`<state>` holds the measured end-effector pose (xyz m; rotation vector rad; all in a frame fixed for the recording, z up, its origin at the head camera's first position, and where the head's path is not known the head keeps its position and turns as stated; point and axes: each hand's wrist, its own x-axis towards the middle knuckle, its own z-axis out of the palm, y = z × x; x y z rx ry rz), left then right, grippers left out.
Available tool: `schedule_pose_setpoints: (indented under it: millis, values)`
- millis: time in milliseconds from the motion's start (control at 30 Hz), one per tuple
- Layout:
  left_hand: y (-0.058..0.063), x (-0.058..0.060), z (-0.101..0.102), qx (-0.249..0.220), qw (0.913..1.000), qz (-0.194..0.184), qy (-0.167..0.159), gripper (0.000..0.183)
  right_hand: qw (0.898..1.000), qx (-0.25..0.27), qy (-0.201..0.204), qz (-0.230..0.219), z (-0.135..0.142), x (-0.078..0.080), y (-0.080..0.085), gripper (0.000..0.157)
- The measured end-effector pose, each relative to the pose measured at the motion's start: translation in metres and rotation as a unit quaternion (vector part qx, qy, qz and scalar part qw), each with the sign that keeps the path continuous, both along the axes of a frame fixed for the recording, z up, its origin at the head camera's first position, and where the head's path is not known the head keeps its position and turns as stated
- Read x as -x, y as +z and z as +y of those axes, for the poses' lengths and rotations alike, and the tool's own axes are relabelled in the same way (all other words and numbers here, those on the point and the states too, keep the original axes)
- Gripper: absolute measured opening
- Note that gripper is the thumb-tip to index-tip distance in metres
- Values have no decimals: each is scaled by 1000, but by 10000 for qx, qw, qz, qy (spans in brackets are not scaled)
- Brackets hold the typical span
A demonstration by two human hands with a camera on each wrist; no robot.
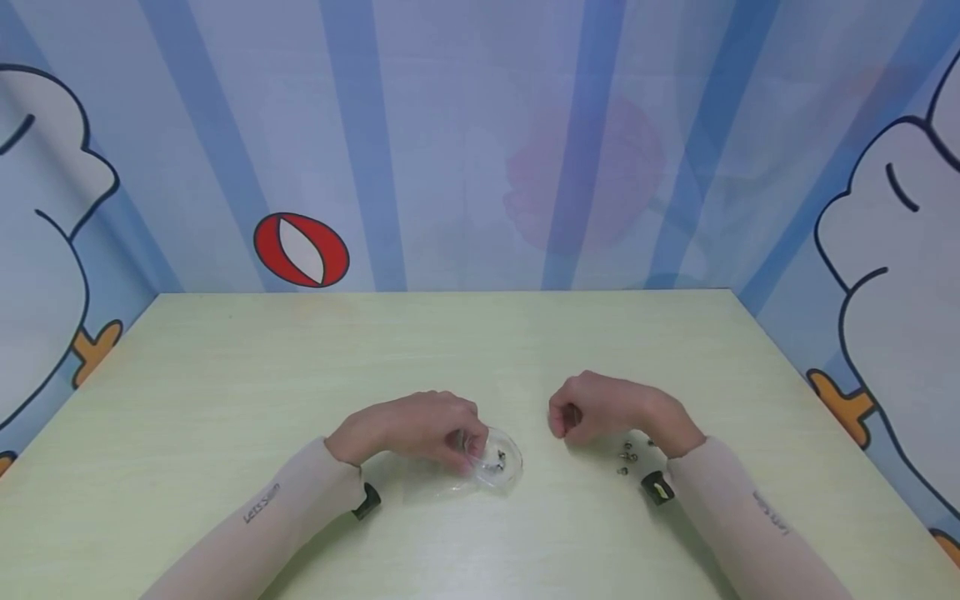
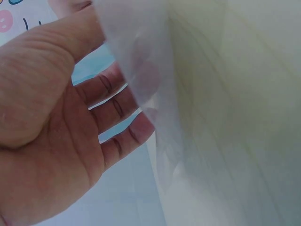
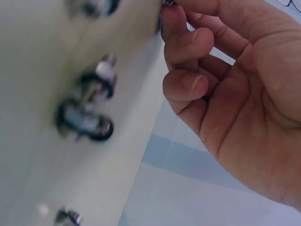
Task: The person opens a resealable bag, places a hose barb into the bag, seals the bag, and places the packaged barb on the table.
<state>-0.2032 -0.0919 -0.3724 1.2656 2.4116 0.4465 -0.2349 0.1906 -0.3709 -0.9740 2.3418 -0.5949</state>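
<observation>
Grips with the left hand (image 1: 423,425) a piece of clear plastic (image 1: 513,469) on the table (image 1: 450,350) – bag or dish, cannot tell which. Has a few small metal pieces (image 1: 501,456) within its round end; seems partly done. Farther right, well apart from the plastic, pinches a small metal bit (image 3: 168,3), barely in view, between fingertips of the right hand (image 1: 600,408). Has several loose metal pieces (image 1: 628,456) on the table beneath the right wrist – apparently the share left.

Pale tabletop (image 1: 337,350), blue striped backdrop (image 1: 465,150)
</observation>
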Motion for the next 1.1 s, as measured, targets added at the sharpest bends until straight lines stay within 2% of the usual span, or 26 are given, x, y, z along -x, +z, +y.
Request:
schedule_pose_setpoints:
  millis: [300,567,833,1100]
  values:
    - [-2,1,0,-24,10000,-59,28,14,9991,121,316,244,-13,-7,2,20]
    - [-3,2,-1,6,10000,-58,35,15,9952,612,646,418,-23,-11,2,19]
    - [-3,3,-1,82,10000,-9,-19,15,9904,1129,777,183,-34,-18,4,17]
    - [-2,3,0,56,9999,-109,-12,13,9887,1271,794,61,-39,-20,1,19]
